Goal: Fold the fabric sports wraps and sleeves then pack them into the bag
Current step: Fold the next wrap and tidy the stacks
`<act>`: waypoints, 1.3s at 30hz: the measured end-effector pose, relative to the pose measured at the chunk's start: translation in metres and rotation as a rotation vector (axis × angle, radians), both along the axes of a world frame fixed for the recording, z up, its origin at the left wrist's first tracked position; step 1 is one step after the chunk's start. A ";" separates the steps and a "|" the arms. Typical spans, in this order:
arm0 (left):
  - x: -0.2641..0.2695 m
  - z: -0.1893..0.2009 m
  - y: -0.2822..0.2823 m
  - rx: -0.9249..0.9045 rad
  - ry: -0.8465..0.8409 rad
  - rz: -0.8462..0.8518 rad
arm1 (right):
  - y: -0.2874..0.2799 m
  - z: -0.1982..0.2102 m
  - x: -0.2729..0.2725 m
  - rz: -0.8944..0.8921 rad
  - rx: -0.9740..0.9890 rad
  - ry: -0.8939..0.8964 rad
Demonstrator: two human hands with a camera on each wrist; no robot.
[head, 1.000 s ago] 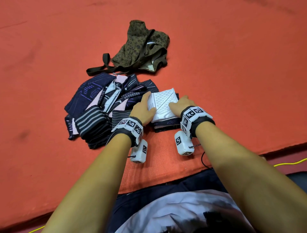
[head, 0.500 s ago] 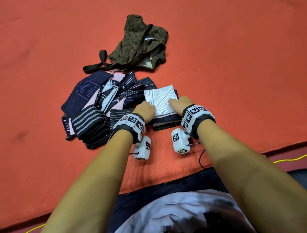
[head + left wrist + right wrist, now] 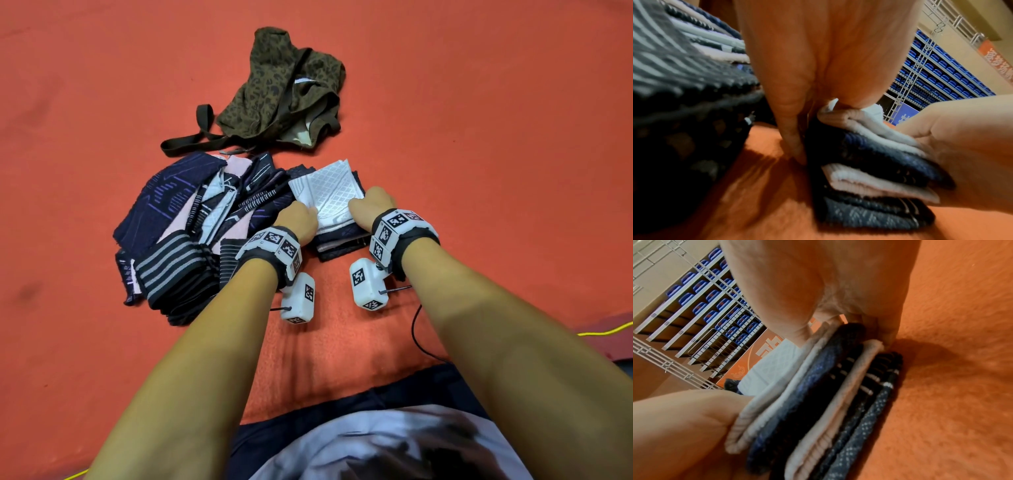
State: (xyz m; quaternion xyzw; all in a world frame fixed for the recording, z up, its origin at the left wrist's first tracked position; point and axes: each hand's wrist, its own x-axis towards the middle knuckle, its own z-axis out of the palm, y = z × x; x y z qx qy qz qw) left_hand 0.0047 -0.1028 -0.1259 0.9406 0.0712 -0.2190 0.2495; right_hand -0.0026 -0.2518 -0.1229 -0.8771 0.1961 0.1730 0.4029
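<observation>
Both hands have slid from the top of the folded stack [image 3: 337, 219] to its sides: left hand [image 3: 298, 221] and right hand [image 3: 370, 207] pinch it, thumbs on the white sleeve [image 3: 329, 193], by the orange mat's [image 3: 513, 171] near edge. Unevenly squeezed, layers could slip before reaching the camouflage bag [image 3: 284, 92]. Only wrist views show fingers tucked beneath.

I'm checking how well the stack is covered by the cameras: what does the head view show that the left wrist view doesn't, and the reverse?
Only the head view shows the camouflage bag and the white patterned top of the folded stack. Only the left wrist view shows the stack's layered edges, a left fingertip at its base, and blue seating behind. Both show the left hand, right hand, unfolded pile and orange mat.
</observation>
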 end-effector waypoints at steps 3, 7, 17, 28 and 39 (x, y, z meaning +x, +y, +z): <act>0.005 0.000 0.000 0.022 -0.012 -0.017 | -0.001 -0.001 0.003 -0.003 -0.018 -0.006; 0.003 0.000 0.002 0.006 -0.027 0.028 | 0.005 0.001 0.006 -0.048 -0.039 0.005; -0.009 0.010 0.012 -0.065 -0.336 0.040 | 0.028 0.027 0.013 0.226 -0.164 -0.331; 0.002 0.008 0.013 -0.037 -0.183 -0.181 | 0.033 -0.004 0.011 0.393 -0.269 -0.206; 0.010 0.002 0.007 -0.005 -0.200 -0.155 | 0.040 -0.019 0.015 0.459 -0.350 -0.193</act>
